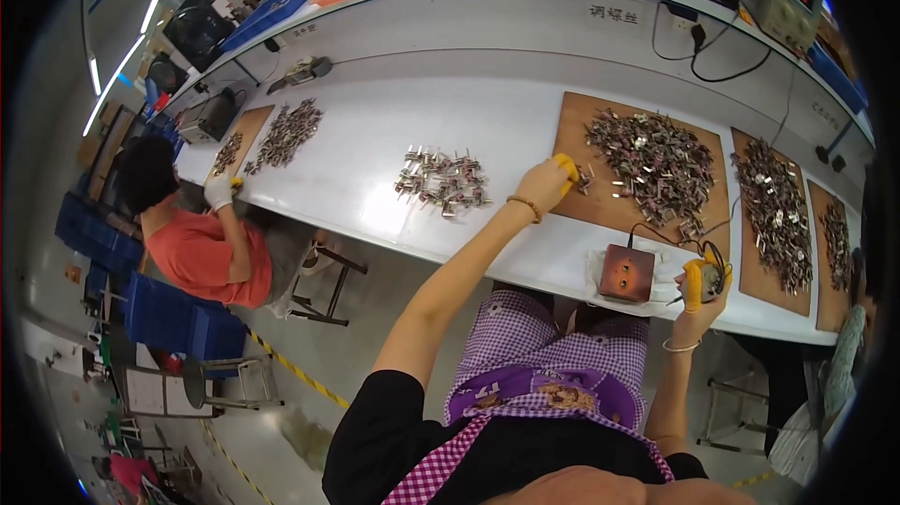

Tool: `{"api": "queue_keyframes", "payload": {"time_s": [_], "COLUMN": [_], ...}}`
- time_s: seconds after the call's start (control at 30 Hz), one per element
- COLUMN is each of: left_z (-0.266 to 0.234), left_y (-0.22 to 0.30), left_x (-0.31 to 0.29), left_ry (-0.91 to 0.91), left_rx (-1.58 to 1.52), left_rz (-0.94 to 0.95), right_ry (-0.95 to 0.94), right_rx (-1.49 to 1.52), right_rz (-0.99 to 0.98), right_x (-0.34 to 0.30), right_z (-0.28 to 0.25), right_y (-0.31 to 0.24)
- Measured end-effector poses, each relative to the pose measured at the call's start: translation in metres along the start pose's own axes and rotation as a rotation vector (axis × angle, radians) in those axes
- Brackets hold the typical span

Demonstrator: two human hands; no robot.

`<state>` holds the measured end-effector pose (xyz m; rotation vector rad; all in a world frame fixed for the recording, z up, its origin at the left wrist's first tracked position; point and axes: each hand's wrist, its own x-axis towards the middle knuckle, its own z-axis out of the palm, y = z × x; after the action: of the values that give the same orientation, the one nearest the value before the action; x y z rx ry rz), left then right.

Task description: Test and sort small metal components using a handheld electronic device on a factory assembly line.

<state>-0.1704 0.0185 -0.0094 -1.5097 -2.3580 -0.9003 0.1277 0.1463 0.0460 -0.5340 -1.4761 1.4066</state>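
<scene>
My left hand [548, 183], yellow covers on its fingers, reaches to the left edge of a brown board [574, 120]. Its fingers are curled beside a few small metal parts [586, 179]; what they pinch, if anything, is hidden. On that board lies a large heap of small metal parts with shafts [656, 167]. My right hand [701, 291], also with yellow finger covers, is closed around a small grey rounded device [714, 278] near the table's front edge. Beside it, a reddish-brown box [626, 272] with a black cable rests on a white cloth [596, 266].
A looser group of metal parts [441, 181] lies on the white table [366, 149] to my left. Further boards with heaps [776, 214] stand at right. A co-worker in an orange shirt [202, 256] sits at the far left. Cables [727, 69] hang from the back ledge.
</scene>
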Motion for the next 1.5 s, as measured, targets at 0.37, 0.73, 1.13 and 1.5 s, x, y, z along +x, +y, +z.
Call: {"api": "queue_keyframes", "payload": {"time_s": [0.37, 0.73, 1.13, 1.5], "left_z": [-0.032, -0.023, -0.051, -0.004], "left_y": [0.014, 0.012, 0.07, 0.162], "left_x": [-0.011, -0.016, -0.018, -0.066], "left_ry": [-0.05, 0.177, -0.266, -0.074], "left_rx": [-0.488, -0.092, -0.015, -1.09], "left_rz": [-0.243, -0.211, -0.447, -0.402], "right_ry": [0.07, 0.061, 0.049, 0.029], "right_rx": [0.079, 0.089, 0.105, 0.186], "right_rz": [-0.026, -0.014, -0.02, -0.079], "right_x": [-0.004, -0.006, -0.005, 0.003], "right_z": [0.003, 0.004, 0.006, 0.032], "right_y": [-0.015, -0.016, -0.013, -0.02]}}
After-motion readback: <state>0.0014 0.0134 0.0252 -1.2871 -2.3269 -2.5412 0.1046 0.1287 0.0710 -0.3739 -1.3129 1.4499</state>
